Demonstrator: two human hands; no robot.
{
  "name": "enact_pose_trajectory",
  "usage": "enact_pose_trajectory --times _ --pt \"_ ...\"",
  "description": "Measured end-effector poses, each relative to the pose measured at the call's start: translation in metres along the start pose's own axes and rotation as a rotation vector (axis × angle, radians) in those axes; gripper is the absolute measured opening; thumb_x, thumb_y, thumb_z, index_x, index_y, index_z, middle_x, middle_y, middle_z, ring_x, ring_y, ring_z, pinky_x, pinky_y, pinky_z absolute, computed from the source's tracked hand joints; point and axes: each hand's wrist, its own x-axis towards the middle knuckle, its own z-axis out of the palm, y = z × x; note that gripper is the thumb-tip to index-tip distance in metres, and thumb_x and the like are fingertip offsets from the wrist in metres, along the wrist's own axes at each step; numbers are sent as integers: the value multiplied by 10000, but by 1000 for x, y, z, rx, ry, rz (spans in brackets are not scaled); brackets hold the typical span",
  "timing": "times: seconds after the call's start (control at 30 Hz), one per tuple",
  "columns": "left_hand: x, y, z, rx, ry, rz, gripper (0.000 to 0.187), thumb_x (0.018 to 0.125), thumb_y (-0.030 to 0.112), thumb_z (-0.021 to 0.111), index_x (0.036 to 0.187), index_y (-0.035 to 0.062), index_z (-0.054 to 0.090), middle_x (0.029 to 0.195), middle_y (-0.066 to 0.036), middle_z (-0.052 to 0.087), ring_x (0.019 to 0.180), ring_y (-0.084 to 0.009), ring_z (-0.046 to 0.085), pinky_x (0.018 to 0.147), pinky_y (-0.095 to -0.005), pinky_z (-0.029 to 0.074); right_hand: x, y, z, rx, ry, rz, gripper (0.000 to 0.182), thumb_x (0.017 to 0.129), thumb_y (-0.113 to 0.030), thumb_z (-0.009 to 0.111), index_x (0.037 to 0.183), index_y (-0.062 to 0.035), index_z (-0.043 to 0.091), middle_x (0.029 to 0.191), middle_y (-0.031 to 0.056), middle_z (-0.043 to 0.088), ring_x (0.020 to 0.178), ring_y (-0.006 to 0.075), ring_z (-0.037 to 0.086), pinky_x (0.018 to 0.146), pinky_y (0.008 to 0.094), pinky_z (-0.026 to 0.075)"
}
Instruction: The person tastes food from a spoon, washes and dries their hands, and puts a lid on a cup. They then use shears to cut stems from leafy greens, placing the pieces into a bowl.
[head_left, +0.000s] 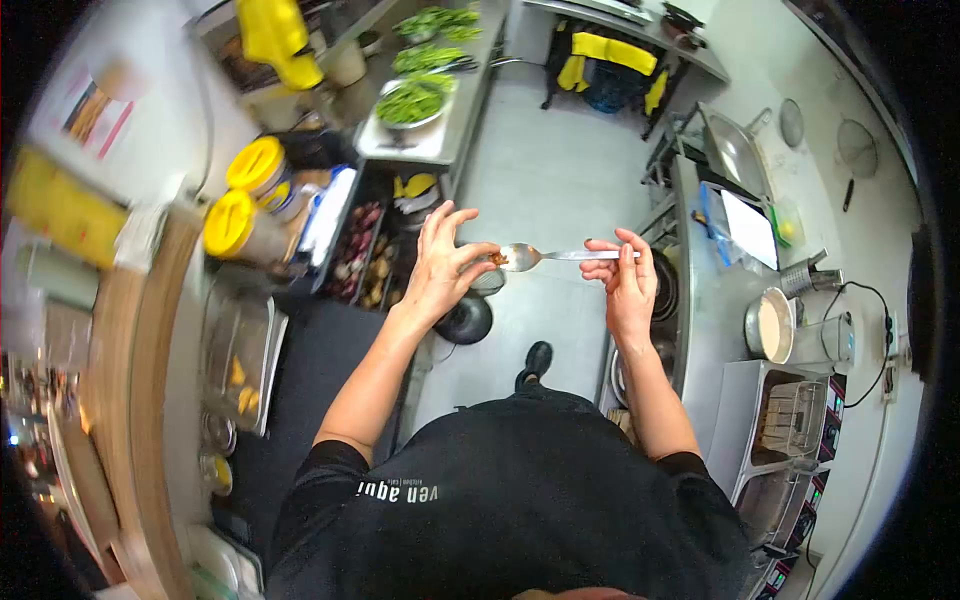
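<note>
A metal spoon is held level in front of my body, its bowl toward the left. My right hand pinches the end of its handle between thumb and fingers. At the spoon's bowl, my left hand has thumb and index finger closed on a small brown piece, with the other fingers raised. The piece touches or nearly touches the tip of the bowl; what it is I cannot make out.
On the left counter are a bowl of green leaves and yellow-lidded tubs. Crates of onions sit below. At the right are a pot, a fryer and a steel counter.
</note>
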Motion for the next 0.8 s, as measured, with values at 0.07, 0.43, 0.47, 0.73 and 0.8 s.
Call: enact_pose_trajectory --times 0.07,0.43,0.47,0.73,0.8 --pt "56 7 49 -11 -25 59 280 699 229 765 964 178 692 1284 -121 464 1298 -393 307 1068 -532 257 39 -1 -47 16 47 -5 302 1013 -215 365 1208 13 394 1021 234 607 754 217 650 675 307 547" --pt "310 32 240 -144 -20 223 253 704 193 762 945 176 687 1263 -112 494 1283 -387 333 1027 -489 318 234 -38 -227 43 276 -93 296 1012 -206 364 1212 9 391 1027 260 600 757 234 652 653 302 550" --pt "330 30 250 -133 -30 258 235 700 192 763 923 171 691 1260 -110 498 1282 -386 336 1026 -487 321 251 -35 -237 27 279 -112 294 1012 -204 362 1212 8 396 1022 262 601 744 233 653 651 297 552" --pt "489 -27 354 -258 -186 387 180 716 204 752 887 201 695 1262 -83 494 1295 -387 315 1046 -568 274 395 -5 -309 7 409 -165 296 1010 -207 365 1204 13 403 1018 259 605 725 227 653 651 292 555" --pt "536 -34 383 -296 -230 426 188 703 191 762 880 194 699 1263 -79 498 1297 -381 315 1042 -531 296 432 -4 -329 -25 456 -173 294 1009 -210 371 1203 8 405 1023 255 604 734 228 653 657 296 554"
